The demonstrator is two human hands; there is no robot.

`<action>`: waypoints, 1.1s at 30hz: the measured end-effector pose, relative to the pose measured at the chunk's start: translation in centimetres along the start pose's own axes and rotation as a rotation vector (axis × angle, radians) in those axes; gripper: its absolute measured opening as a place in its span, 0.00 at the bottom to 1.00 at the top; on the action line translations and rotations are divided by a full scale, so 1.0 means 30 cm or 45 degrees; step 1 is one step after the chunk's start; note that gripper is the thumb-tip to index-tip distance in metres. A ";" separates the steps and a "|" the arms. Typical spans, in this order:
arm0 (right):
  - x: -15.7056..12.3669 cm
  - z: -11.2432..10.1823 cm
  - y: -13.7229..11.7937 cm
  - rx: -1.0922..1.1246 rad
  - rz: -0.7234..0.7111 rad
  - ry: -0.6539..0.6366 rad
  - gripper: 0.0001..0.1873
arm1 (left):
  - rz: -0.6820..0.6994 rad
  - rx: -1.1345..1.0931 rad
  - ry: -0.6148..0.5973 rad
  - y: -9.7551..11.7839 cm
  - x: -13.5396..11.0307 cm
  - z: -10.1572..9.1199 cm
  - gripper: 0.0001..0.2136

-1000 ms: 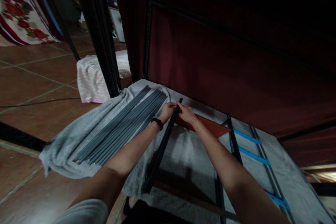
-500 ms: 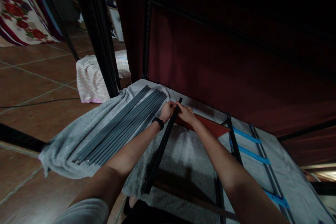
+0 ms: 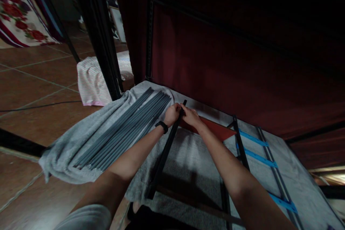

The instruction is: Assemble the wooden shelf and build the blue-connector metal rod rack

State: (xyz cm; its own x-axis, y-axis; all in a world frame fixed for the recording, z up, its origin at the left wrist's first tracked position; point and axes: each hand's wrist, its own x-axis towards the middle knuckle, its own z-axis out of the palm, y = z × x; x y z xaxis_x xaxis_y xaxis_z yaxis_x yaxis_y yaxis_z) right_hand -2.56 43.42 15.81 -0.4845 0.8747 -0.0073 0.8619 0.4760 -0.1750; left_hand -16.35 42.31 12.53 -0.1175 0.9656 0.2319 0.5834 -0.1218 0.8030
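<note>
A long black bar lies on the grey cloth, forming one side of a frame. Near its far end, my left hand and my right hand come together over it, fingers closed in a pinch. Whatever sits between the fingertips is too small and dark to make out. On the left wrist is a black band. Beneath my right hand a reddish-brown board runs from this bar to another black bar on the right.
Several grey rods lie bundled on the grey cloth, left of my hands. Blue strips cross thin dark rods at the right. A black upright post stands at the left, and a dark red curtain hangs behind.
Both hands keep almost the same place at the bar's far end, with only slight finger movement. The view has shifted a touch.
</note>
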 end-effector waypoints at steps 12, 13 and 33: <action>-0.006 -0.001 -0.005 0.008 -0.008 0.029 0.38 | -0.071 -0.081 0.005 0.007 -0.002 0.000 0.08; -0.007 -0.002 -0.007 0.009 -0.004 0.025 0.38 | -0.065 -0.109 0.010 0.008 0.000 0.001 0.08; -0.003 -0.005 -0.008 0.013 0.038 -0.021 0.40 | -0.373 0.080 -0.002 0.047 -0.008 0.011 0.16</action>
State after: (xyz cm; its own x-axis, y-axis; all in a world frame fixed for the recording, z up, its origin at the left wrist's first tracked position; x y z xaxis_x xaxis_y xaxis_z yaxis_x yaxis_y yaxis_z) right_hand -2.70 43.22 16.01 -0.4614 0.8867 -0.0288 0.8743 0.4489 -0.1847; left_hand -15.23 41.99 13.41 -0.2872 0.9578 -0.0058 0.5736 0.1768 0.7998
